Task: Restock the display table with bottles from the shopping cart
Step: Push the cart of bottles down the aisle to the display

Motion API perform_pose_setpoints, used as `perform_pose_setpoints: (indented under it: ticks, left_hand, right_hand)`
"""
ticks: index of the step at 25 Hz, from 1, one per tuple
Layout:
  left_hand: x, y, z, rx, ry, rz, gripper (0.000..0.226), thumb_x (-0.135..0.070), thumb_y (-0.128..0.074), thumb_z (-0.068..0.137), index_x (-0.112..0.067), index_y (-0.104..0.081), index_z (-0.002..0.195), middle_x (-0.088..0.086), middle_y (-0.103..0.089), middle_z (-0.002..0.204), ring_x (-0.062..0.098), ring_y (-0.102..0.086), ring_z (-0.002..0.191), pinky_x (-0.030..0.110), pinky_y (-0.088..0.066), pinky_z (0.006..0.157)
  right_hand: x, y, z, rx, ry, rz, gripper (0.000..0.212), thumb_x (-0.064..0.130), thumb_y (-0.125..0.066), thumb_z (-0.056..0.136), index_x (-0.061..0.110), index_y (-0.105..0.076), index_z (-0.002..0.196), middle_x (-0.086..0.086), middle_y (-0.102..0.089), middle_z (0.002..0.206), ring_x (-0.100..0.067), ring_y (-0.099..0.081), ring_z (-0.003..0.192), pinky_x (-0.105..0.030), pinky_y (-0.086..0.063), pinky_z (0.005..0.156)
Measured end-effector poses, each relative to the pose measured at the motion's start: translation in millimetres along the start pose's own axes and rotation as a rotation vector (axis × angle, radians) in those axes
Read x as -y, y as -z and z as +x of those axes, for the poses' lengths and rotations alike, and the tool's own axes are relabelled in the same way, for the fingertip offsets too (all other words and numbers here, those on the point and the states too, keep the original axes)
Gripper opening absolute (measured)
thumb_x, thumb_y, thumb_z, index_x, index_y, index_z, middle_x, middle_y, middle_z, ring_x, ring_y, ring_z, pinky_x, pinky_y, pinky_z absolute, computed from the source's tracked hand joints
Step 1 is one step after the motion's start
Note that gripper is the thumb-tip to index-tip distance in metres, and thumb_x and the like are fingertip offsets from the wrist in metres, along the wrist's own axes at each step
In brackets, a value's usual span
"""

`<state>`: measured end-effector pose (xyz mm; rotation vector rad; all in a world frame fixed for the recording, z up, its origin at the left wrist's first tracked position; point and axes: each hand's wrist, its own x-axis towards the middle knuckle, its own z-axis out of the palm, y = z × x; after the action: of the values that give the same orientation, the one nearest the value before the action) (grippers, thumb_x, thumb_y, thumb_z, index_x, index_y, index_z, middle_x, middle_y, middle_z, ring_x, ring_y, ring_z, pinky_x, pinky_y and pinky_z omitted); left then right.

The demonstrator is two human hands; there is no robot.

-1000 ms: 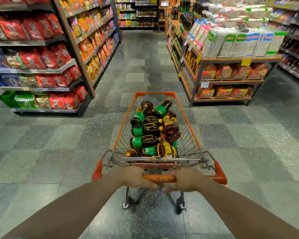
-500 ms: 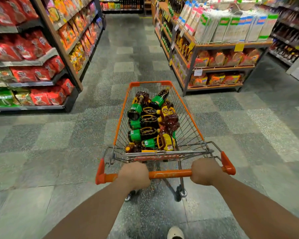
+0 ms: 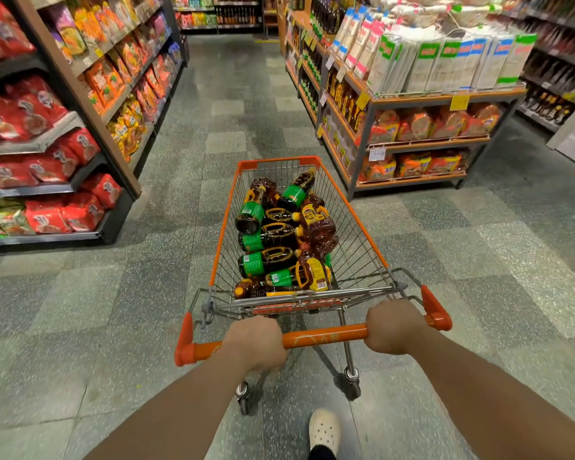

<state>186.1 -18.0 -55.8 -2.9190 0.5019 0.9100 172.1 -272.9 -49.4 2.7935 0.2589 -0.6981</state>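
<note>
Left hand [image 3: 254, 341] and right hand [image 3: 395, 327] are both wrapping fingers round the orange cart handle [image 3: 324, 338], steering the wire cart's piled dark bottles [image 3: 279, 234] toward restocking.

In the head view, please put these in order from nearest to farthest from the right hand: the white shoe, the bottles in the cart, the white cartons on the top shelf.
From the right hand:
1. White shoe, on the floor just below, to its left.
2. Bottles, ahead in the cart.
3. White cartons, far ahead on the right.
</note>
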Motion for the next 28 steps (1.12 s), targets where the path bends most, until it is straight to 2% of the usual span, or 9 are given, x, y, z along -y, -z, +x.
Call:
perform_pose_setpoints:
  ticks: [4, 8, 13, 17, 21, 24, 26, 28]
  left_hand:
    - [25, 50, 74, 0.023, 0.046, -0.020, 0.018, -0.035, -0.055, 0.078, -0.022, -0.054, 0.065, -0.002, -0.055, 0.066, 0.017, -0.056, 0.058, 0.028, -0.049, 0.057]
    - [57, 102, 146, 0.079, 0.075, 0.000, 0.018, -0.037, -0.056, 0.079, -0.021, -0.057, 0.071, -0.002, -0.059, 0.071, 0.017, -0.057, 0.062, 0.028, -0.046, 0.056]
    - [103, 168, 240, 0.104, 0.076, -0.034, 0.020, -0.035, -0.055, 0.081, -0.020, -0.053, 0.067, -0.001, -0.054, 0.066, 0.017, -0.051, 0.057, 0.028, -0.043, 0.055]
    - [143, 223, 312, 0.098, 0.070, -0.049, 0.024, -0.039, -0.055, 0.085, -0.021, -0.053, 0.070, -0.003, -0.053, 0.067, 0.016, -0.051, 0.059, 0.030, -0.044, 0.058]
    - [199, 275, 397, 0.079, 0.025, -0.060, 0.023, -0.037, -0.053, 0.082, -0.021, -0.050, 0.064, -0.002, -0.050, 0.064, 0.017, -0.049, 0.056, 0.030, -0.043, 0.056]
    - [236, 313, 450, 0.067, 0.021, -0.044, 0.020, -0.036, -0.053, 0.079, -0.021, -0.052, 0.066, -0.002, -0.054, 0.066, 0.016, -0.052, 0.058, 0.030, -0.044, 0.056]
    - [264, 344, 489, 0.071, 0.018, -0.045, 0.018, -0.036, -0.055, 0.080, -0.022, -0.056, 0.070, -0.002, -0.055, 0.068, 0.015, -0.053, 0.059, 0.030, -0.044, 0.056]
    - [290, 376, 526, 0.080, 0.019, -0.045, 0.014, -0.035, -0.056, 0.081, -0.021, -0.060, 0.080, -0.003, -0.057, 0.072, 0.014, -0.054, 0.062, 0.031, -0.044, 0.058]
  right_hand:
    - [-26, 41, 81, -0.012, 0.025, 0.022, 0.024, 0.040, -0.047, 0.076, 0.020, -0.062, 0.077, 0.002, -0.060, 0.074, -0.022, -0.057, 0.070, -0.030, -0.045, 0.064]
    - [-43, 86, 161, -0.001, 0.053, 0.027, 0.020, 0.033, -0.047, 0.076, 0.020, -0.062, 0.080, 0.000, -0.063, 0.078, -0.023, -0.061, 0.075, -0.031, -0.048, 0.068]
    - [-65, 147, 271, 0.011, 0.046, 0.038, 0.019, 0.033, -0.047, 0.077, 0.020, -0.061, 0.079, 0.003, -0.057, 0.071, -0.022, -0.057, 0.070, -0.030, -0.049, 0.067]
    - [-77, 199, 353, 0.032, 0.024, 0.033, 0.021, 0.035, -0.048, 0.081, 0.021, -0.063, 0.087, 0.002, -0.063, 0.082, -0.021, -0.057, 0.074, -0.030, -0.044, 0.064]
    - [-83, 254, 449, 0.031, 0.001, 0.031, 0.018, 0.034, -0.049, 0.079, 0.020, -0.060, 0.082, 0.001, -0.060, 0.079, -0.021, -0.056, 0.074, -0.031, -0.048, 0.068]
    - [-85, 294, 513, 0.036, 0.004, -0.006, 0.023, 0.037, -0.049, 0.079, 0.020, -0.062, 0.086, -0.001, -0.064, 0.088, -0.023, -0.060, 0.082, -0.031, -0.044, 0.067]
    - [-87, 321, 564, 0.042, 0.005, -0.004, 0.021, 0.039, -0.049, 0.079, 0.021, -0.059, 0.085, -0.002, -0.065, 0.093, -0.023, -0.059, 0.082, -0.031, -0.041, 0.068]
    - [-89, 346, 613, 0.051, -0.012, 0.005, 0.020, 0.038, -0.048, 0.079, 0.020, -0.058, 0.084, 0.001, -0.063, 0.088, -0.021, -0.056, 0.076, -0.029, -0.044, 0.068]
